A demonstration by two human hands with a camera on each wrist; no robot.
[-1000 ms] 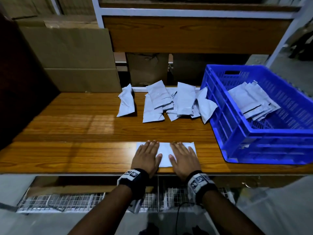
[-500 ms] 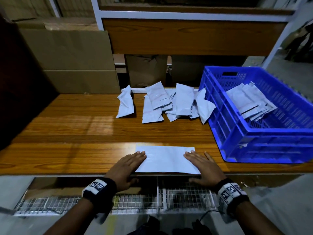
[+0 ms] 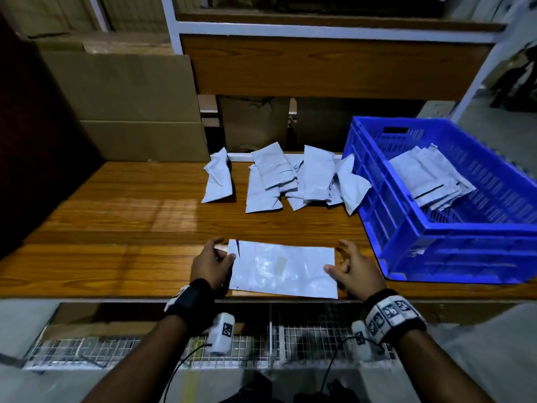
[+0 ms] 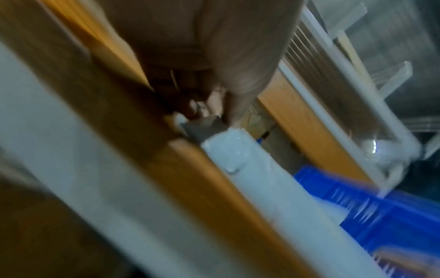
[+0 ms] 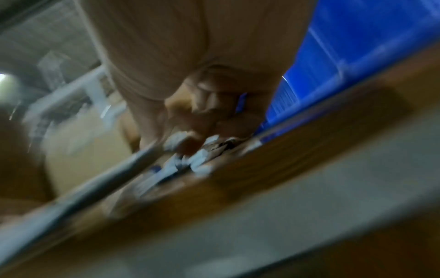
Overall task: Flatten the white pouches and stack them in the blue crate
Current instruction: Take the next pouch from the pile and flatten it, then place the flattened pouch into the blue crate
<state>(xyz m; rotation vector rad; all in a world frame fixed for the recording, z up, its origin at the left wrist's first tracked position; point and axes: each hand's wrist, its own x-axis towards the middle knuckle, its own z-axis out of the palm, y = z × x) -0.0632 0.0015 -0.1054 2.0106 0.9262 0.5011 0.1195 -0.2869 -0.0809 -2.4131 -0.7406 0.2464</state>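
A flattened white pouch point(image 3: 282, 269) lies lengthwise near the front edge of the wooden table point(image 3: 116, 228). My left hand point(image 3: 225, 254) pinches its left edge, thumb on top; the blurred left wrist view shows the fingers point(image 4: 214, 112) at the pouch's corner point(image 4: 233, 148). My right hand point(image 3: 334, 263) holds the right edge, thumb over the pouch and fingers curled beside it. The blue crate point(image 3: 436, 237) stands at the right and holds a stack of flat pouches point(image 3: 430, 178). A heap of unflattened pouches point(image 3: 290, 178) lies at the back of the table.
One pouch point(image 3: 218, 178) lies apart, left of the heap. Cardboard boxes point(image 3: 130, 106) stand behind the table on the left, a wooden shelf panel point(image 3: 319, 65) behind the middle. A wire grid point(image 3: 145, 347) runs below the front edge. Bare wood lies on the table's left half.
Both hands slid outward from the pouch's middle to its ends, then turned from flat palms to curled fingers taking hold of the left and right edges.
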